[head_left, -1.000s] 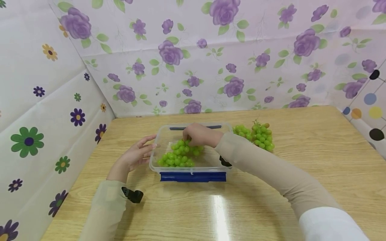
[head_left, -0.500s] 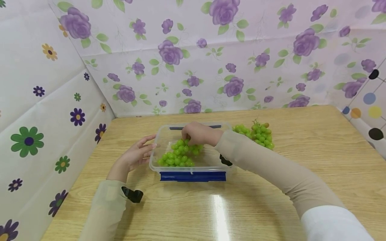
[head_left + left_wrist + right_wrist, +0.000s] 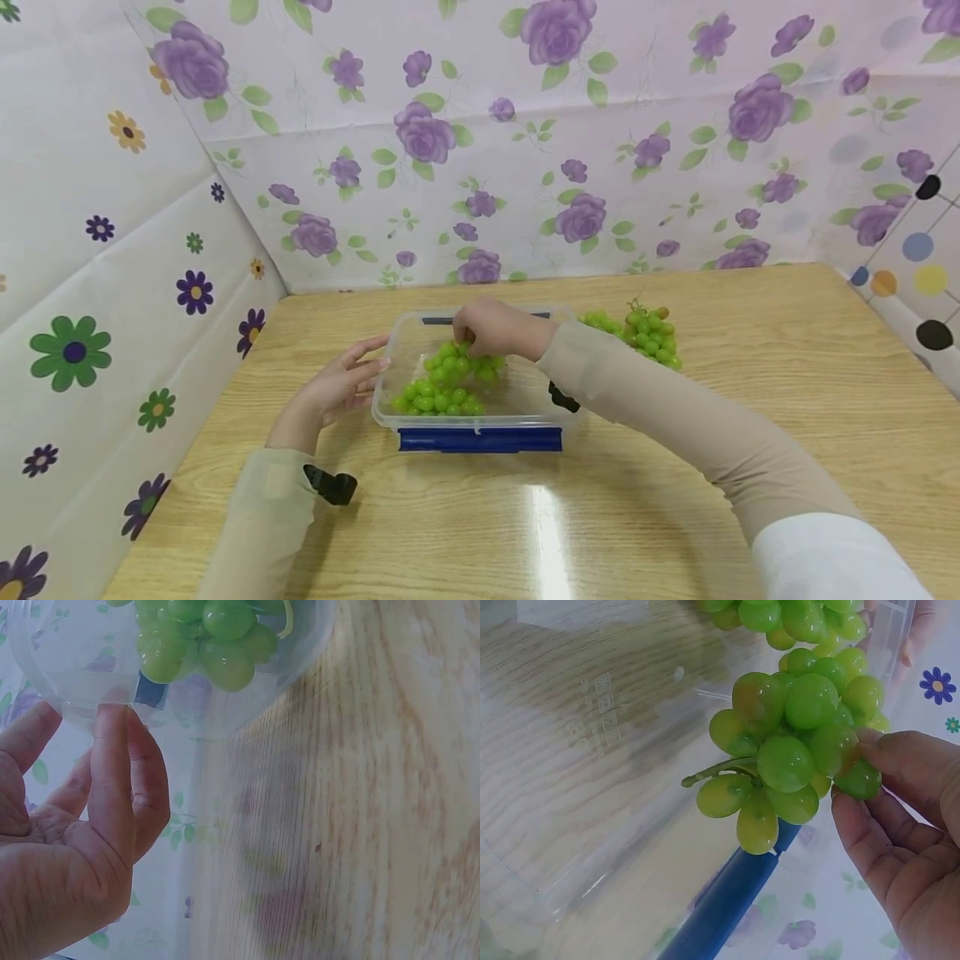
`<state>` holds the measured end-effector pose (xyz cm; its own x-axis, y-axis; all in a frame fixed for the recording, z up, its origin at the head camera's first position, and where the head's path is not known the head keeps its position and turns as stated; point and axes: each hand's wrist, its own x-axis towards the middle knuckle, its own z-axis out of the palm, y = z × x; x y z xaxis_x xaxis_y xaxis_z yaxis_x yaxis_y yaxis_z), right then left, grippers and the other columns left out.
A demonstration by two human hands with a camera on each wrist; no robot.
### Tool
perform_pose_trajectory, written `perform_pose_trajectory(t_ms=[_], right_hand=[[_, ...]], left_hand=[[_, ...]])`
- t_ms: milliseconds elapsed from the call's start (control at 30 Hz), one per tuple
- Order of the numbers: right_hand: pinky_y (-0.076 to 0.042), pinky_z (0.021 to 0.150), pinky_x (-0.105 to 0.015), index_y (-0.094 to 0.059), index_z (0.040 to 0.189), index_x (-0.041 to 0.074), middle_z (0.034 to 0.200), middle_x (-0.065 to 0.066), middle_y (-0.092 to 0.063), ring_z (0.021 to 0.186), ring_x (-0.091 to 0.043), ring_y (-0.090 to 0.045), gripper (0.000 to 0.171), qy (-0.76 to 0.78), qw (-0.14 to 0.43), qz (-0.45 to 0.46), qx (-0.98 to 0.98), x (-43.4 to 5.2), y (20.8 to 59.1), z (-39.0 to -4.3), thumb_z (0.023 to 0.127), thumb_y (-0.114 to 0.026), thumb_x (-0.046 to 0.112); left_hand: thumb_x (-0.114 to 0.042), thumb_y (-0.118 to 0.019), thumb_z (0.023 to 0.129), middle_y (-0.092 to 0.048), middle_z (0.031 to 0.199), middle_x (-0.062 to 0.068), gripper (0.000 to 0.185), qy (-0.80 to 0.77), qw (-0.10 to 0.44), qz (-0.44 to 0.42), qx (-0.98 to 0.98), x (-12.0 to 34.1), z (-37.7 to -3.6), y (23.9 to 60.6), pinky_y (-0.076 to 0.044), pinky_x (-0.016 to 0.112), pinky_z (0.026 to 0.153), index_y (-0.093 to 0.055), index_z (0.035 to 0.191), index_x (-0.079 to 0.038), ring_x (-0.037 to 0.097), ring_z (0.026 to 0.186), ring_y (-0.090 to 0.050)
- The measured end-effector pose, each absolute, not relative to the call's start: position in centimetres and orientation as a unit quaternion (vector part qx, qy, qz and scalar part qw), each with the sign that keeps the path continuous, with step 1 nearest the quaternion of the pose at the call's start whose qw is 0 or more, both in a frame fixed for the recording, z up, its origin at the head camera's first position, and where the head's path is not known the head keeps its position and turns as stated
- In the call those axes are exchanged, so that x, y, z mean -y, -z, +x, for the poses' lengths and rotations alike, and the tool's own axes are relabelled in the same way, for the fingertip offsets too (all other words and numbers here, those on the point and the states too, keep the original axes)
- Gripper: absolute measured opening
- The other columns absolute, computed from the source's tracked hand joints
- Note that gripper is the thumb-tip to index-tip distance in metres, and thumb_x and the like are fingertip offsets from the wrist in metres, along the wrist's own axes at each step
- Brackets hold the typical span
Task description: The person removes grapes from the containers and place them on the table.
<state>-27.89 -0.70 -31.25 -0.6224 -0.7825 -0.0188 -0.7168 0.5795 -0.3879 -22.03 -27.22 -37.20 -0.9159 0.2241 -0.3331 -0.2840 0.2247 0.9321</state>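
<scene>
A clear plastic box (image 3: pixel 557 417) with a blue front latch (image 3: pixel 480 439) stands mid-table and holds a bunch of green grapes (image 3: pixel 442 392). My right hand (image 3: pixel 491 329) reaches into the box and pinches the upper part of that grape bunch (image 3: pixel 795 742), which hangs lifted off the box floor. My left hand (image 3: pixel 341 385) rests with straight fingers (image 3: pixel 112 787) against the box's left wall (image 3: pixel 67 667). A second grape bunch (image 3: pixel 645 337) lies on the table to the right of the box.
The wooden table (image 3: pixel 675 500) is enclosed by floral sheets at the back (image 3: pixel 525 150) and left (image 3: pixel 97 292), and a dotted sheet at the right (image 3: pixel 915 267). Black wrist straps (image 3: pixel 330 485) show on both sleeves.
My right hand has risen slightly with the grapes it pinches, drawing that part of the bunch upward. The left hand and the box have stayed put.
</scene>
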Motion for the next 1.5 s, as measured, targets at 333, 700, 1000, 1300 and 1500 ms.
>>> perform_pose_trajectory(t_ms=[333, 700, 1000, 1300, 1500], right_hand=[[-0.052, 0.084, -0.030, -0.071, 0.096, -0.001, 0.100, -0.013, -0.070, 0.094, -0.023, -0.064, 0.020, 0.188, 0.088, -0.427, -0.880, 0.1, 30.9, -28.1, 0.079, -0.064, -0.009], [-0.052, 0.086, -0.029, -0.070, 0.100, -0.002, 0.104, -0.014, -0.069, 0.099, -0.024, -0.065, 0.022, 0.205, 0.093, -0.418, -0.880, -0.3, 30.1, -28.0, 0.081, -0.064, -0.008], [-0.053, 0.085, -0.028, -0.070, 0.102, -0.001, 0.104, -0.013, -0.069, 0.097, -0.023, -0.065, 0.021, 0.223, 0.091, -0.420, -0.875, -1.2, 29.8, -27.8, 0.082, -0.064, -0.005], [-0.053, 0.082, -0.029, -0.070, 0.097, 0.000, 0.097, -0.011, -0.070, 0.092, -0.021, -0.066, 0.016, 0.239, 0.072, -0.408, -0.878, -2.3, 29.6, -27.9, 0.082, -0.066, -0.002], [-0.054, 0.080, -0.028, -0.069, 0.096, 0.001, 0.094, -0.010, -0.070, 0.088, -0.019, -0.066, 0.014, 0.267, 0.060, -0.408, -0.871, -3.1, 29.6, -27.6, 0.082, -0.066, 0.000]], left_hand=[[-0.036, -0.053, 0.098, -0.030, 0.148, 0.022, 0.067, -0.617, 0.199, -0.021, -0.761, 27.1, -21.8, 37.1, -0.052, 0.029, 0.084, -0.018, 0.153, -0.023, 0.031, 0.123, -0.051], [-0.036, -0.054, 0.097, -0.033, 0.145, 0.023, 0.068, -0.625, 0.196, -0.020, -0.755, 27.0, -22.0, 37.1, -0.054, 0.029, 0.082, -0.019, 0.153, -0.024, 0.025, 0.115, -0.059], [-0.037, -0.054, 0.097, -0.032, 0.147, 0.024, 0.068, -0.623, 0.196, -0.019, -0.757, 27.1, -21.9, 37.2, -0.053, 0.029, 0.082, -0.018, 0.153, -0.024, 0.027, 0.118, -0.057], [-0.037, -0.054, 0.097, -0.033, 0.146, 0.023, 0.068, -0.624, 0.193, -0.016, -0.757, 27.2, -22.0, 37.4, -0.054, 0.028, 0.081, -0.019, 0.153, -0.023, 0.023, 0.113, -0.059], [-0.038, -0.054, 0.097, -0.033, 0.146, 0.023, 0.068, -0.621, 0.195, -0.015, -0.759, 27.2, -21.9, 37.4, -0.053, 0.030, 0.083, -0.019, 0.153, -0.023, 0.024, 0.113, -0.059]])
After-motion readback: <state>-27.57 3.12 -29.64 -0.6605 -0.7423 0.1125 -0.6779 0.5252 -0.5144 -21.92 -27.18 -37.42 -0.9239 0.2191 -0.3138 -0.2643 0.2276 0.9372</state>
